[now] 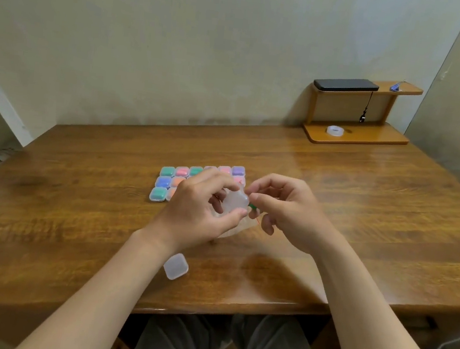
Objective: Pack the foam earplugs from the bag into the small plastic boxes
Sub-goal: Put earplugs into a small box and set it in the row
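My left hand (202,214) grips a small clear plastic box (235,202) above the table, thumb under it and fingers over its top. My right hand (282,212) is right beside the box, fingers curled, and a bit of green foam earplug (253,206) shows between its fingers and the box. A crumpled clear bag (231,230) lies on the table under both hands, mostly hidden. Behind the hands sit several shut boxes (172,182) in rows, filled with green, pink, blue, orange and purple earplugs. One empty clear box (175,266) lies near my left wrist.
The wooden table (75,214) fills the view, its front edge close to my lap. At the back right stands a small wooden shelf (357,131) with a black phone-like object (345,84) on top and a tape roll (334,130) on its base.
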### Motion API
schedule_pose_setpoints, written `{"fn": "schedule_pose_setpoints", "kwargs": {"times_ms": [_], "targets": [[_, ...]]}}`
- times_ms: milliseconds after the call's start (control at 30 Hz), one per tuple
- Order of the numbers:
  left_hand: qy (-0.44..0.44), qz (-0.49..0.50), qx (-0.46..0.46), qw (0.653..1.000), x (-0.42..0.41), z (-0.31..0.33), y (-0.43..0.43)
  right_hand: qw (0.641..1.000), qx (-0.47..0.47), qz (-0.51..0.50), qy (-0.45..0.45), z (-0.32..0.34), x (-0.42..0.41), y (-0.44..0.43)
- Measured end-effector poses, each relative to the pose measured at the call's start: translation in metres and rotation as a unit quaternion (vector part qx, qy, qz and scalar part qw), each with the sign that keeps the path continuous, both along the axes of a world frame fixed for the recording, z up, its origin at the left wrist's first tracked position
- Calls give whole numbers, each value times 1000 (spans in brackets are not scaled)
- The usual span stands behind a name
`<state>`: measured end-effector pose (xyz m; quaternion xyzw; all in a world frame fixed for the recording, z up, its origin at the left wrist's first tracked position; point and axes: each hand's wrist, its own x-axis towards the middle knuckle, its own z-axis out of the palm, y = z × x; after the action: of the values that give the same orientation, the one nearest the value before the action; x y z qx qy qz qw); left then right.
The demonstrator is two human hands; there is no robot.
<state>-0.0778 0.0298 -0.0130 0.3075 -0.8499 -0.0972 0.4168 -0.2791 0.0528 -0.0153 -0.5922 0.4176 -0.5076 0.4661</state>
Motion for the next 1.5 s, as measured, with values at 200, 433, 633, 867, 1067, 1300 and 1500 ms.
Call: {"fn": "schedule_pose_setpoints", "kwargs": {"times_ms": [200,433,633,867,1067,1300,1500], "targets": [[40,21,12,999,-8,0,-8,998,25,7,-56,-4,-4,-10],[35,-3,62,997,-4,-6,-14,993,47,-20,-102,-10,3,-19],[52,9,57,997,1,-9,-18,994,83,-31,-61,-8,13,-17],[67,6,48,997,3,-9,-18,992,124,8,7,-3,20,-13],[67,8,35,997,6,-9,-18,995,93,15,24,-5,21,-13],[52,26,24,998,8,-11,-17,994,109,26,11,-10,26,-16],[113,45,69,990,7,-17,-21,993,114,2,26,-12,30,-17]]}}
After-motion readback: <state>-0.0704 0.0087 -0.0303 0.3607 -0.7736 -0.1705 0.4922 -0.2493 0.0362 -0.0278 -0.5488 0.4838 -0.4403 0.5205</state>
